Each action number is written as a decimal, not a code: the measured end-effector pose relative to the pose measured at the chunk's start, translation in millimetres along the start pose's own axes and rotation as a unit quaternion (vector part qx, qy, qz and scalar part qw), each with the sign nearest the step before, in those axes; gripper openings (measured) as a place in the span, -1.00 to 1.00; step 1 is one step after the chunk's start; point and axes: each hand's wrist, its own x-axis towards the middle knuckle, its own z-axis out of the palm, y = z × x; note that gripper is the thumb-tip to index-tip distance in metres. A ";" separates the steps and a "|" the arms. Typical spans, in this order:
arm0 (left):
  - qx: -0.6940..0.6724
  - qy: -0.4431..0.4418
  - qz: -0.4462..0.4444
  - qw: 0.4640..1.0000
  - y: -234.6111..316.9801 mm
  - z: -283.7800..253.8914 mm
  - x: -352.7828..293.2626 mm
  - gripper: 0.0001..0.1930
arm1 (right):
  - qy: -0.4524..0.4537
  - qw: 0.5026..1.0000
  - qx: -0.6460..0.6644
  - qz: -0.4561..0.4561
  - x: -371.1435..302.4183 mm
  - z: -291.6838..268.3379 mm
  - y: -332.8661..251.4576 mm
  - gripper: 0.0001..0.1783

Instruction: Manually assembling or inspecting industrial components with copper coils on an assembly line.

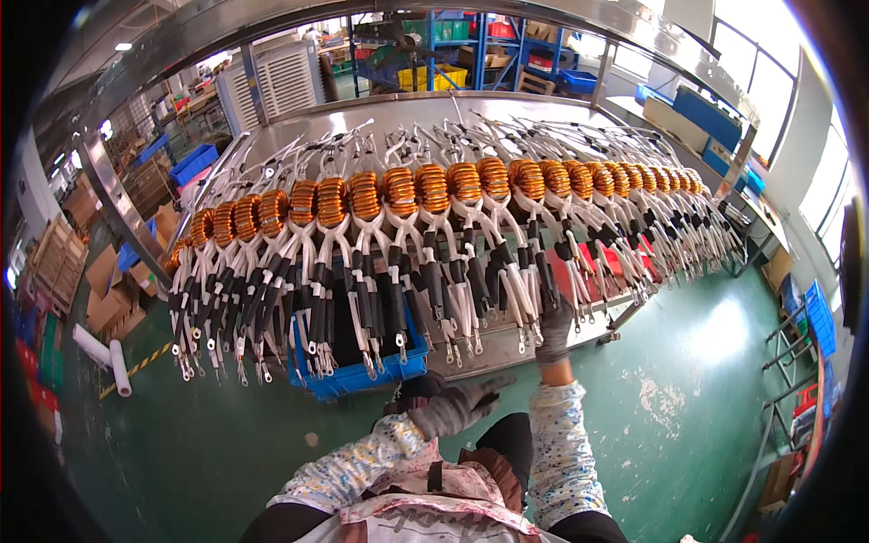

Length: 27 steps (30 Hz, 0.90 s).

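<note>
Patterned sleeves and an apron sit closest to the lens, forearms coming up from the lower edge; left hand [453,407] in a grey glove hangs loose in front of the body, fingers spread and curled on nothing, apart from the bench; right hand [554,333], also gloved, reaches up to the near edge of the steel bench [407,113] and sits among the hanging lead ends of the copper coils [433,188], cannot tell if the fingers are pinched on a lead or just touching; coils lie in one long row across the bench from left edge to right edge, packed side by side, white and black sleeved leads [471,299] draping over the near edge with metal lugs at the tips; blue crate [362,376] sits under the near edge, left of the right hand; risk as I judge it: leads overlap and cross, so pulling one could drag its neighbours or tip a coil off the near edge, lugs could snag the glove; almost no free room in the row, open room only on the far bare steel behind the coils and the green floor [697,380] to the right
</note>
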 end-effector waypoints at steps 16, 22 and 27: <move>-0.463 0.108 -0.086 0.876 -205.5 206.4 -142.0 -0.57 | -0.165 0.790 0.561 0.182 9.1 -4.9 -34.9 -0.64; -0.593 0.065 -0.216 0.773 -145.5 143.5 -130.0 -0.60 | -0.208 0.647 0.709 0.189 6.0 -13.0 -14.8 -0.58; -0.611 0.053 -0.258 0.747 -140.9 136.3 -130.2 -0.62 | -0.212 0.682 0.677 0.176 12.3 -22.7 -51.1 -0.58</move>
